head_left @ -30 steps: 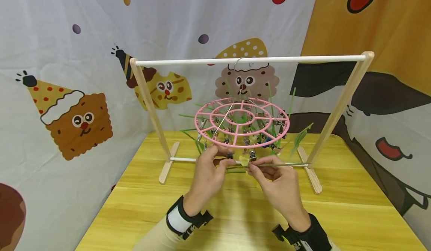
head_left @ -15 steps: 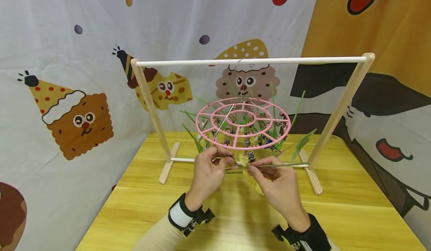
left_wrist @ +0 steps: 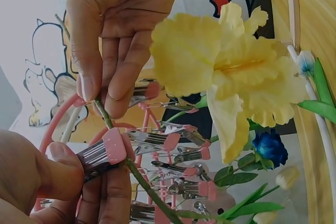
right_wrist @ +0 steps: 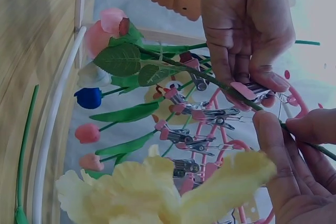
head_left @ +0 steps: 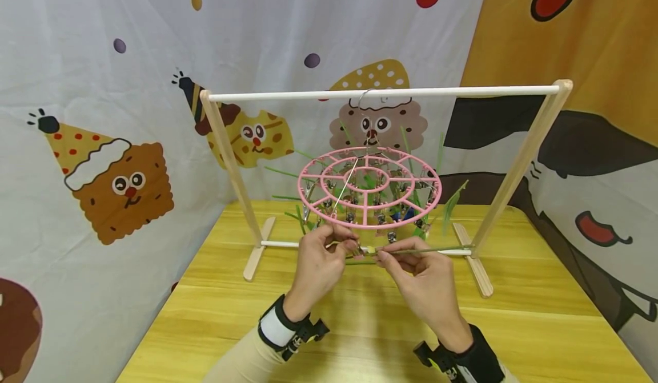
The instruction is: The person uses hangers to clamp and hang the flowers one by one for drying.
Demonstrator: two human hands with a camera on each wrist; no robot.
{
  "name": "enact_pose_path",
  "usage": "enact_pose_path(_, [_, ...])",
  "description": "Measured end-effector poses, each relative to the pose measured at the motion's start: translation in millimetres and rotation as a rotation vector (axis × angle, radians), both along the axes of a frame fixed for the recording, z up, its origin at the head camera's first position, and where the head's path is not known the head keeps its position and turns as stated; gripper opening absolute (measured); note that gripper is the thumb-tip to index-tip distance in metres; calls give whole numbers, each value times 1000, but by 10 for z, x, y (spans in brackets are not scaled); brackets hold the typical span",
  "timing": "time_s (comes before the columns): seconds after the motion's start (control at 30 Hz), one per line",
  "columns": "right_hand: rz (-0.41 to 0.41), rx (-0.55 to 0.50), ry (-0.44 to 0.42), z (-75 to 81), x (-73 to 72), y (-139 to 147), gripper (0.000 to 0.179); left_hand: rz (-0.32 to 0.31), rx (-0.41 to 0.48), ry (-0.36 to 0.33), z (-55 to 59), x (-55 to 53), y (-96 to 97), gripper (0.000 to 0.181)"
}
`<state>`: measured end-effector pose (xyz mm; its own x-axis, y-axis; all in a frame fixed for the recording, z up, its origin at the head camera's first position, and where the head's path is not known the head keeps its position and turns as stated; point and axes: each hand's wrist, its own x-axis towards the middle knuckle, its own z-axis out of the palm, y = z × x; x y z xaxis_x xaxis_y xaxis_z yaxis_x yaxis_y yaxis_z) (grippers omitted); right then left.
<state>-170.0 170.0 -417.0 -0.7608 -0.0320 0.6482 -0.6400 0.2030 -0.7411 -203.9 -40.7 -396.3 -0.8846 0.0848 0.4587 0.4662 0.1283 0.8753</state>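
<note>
Under the front rim of the pink round clip hanger (head_left: 365, 225), my left hand (head_left: 319, 260) pinches the metal handles of a pink-tipped clip (left_wrist: 107, 150). The clip's tip lies around a green artificial stem (left_wrist: 152, 195). My right hand (head_left: 426, 274) pinches that same stem between thumb and fingertips, just right of the clip. In the right wrist view the stem leads to green leaves (right_wrist: 118, 62) and a pink rose (right_wrist: 102, 35). A large yellow flower (left_wrist: 247, 69) hangs close to both hands.
A wooden stand with a white top bar (head_left: 288, 95) bears the hanger. Several clips (left_wrist: 191, 190) hold artificial flowers, including a blue rose (left_wrist: 270, 148) and pink tulips (right_wrist: 87, 133). A green stem (right_wrist: 26, 156) lies on the wooden table (head_left: 349, 326).
My left fingers have brought the clip down and slightly right onto the stem. The hanger has swung and turned a little, with its flowers shifting. My right hand stays nearly in place.
</note>
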Motion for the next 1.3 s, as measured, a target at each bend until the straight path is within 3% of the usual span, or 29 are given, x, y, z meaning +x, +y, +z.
enact_pose_path(0.4, [15,-8,-3,11,5,-5,16,-13,1,-15,-17,-6,-3,17])
enact_pose_path(0.73, [21,-18,-18,14,14,3,16,-79,4,-60,-21,-16,-44,9])
enact_pose_path(0.97, [33,19,42,-16,1,19,25,-111,-7,-82,-50,-41,-95,19])
enact_pose_path(1.1, [39,24,97,-40,-8,23,31,-102,-29,-66,-74,-57,-134,23])
enact_pose_path(1.3, [36,41,72,-62,-4,57,30,-89,-40,-19,-87,-82,-195,22])
